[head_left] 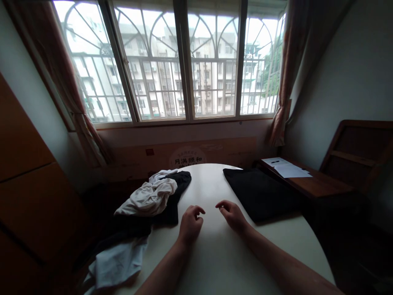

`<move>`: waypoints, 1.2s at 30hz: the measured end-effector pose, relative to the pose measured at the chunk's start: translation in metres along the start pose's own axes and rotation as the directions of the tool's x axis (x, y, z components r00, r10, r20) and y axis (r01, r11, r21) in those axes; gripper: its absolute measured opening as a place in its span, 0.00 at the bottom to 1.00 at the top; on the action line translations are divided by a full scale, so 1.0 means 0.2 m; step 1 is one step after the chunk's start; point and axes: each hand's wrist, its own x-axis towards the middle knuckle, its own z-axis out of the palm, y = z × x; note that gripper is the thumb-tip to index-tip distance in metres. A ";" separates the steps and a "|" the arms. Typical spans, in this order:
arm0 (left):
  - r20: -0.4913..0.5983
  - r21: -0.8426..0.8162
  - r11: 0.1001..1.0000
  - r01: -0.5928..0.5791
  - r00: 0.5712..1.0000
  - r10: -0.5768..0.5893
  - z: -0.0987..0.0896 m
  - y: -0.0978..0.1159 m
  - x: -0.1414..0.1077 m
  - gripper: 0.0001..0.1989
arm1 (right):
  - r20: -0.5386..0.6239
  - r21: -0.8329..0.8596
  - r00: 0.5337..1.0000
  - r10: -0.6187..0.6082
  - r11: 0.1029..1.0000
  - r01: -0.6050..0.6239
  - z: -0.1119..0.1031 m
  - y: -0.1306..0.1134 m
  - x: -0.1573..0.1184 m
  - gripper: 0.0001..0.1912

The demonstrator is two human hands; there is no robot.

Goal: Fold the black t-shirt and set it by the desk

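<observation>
My left hand (191, 223) is over the middle of the white round table (205, 254), its fingers loosely bent and a gap between thumb and forefinger. Facing it, my right hand (232, 214) is held much the same way, with nothing in its fingers. A small space separates the two hands. Just left of my left hand is a heap of clothes, with a crumpled off-white garment (150, 197) on top of dark cloth (172, 207). To the right of my right hand a black folded garment (260, 194) lies flat.
A pale blue-white cloth (118, 264) hangs at the table's left edge. On the right, a wooden chair-like piece (328, 185) bears white papers (288, 168). A printed cardboard box (221, 149) stands below the barred window (211, 73). An orange-brown cabinet (24, 196) is at left.
</observation>
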 end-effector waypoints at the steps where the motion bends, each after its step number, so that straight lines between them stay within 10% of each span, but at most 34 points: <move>1: -0.014 -0.003 1.000 0.003 1.000 -0.003 0.00 0.00 0.00 0.18 | 0.006 -0.001 1.000 0.001 1.000 -0.001 0.00 0.00 0.00 0.14; 36: 0.037 0.003 1.000 0.023 0.999 -0.023 0.01 -0.02 0.01 0.19 | 0.051 0.108 0.996 0.076 0.991 -0.081 0.04 0.02 0.02 0.13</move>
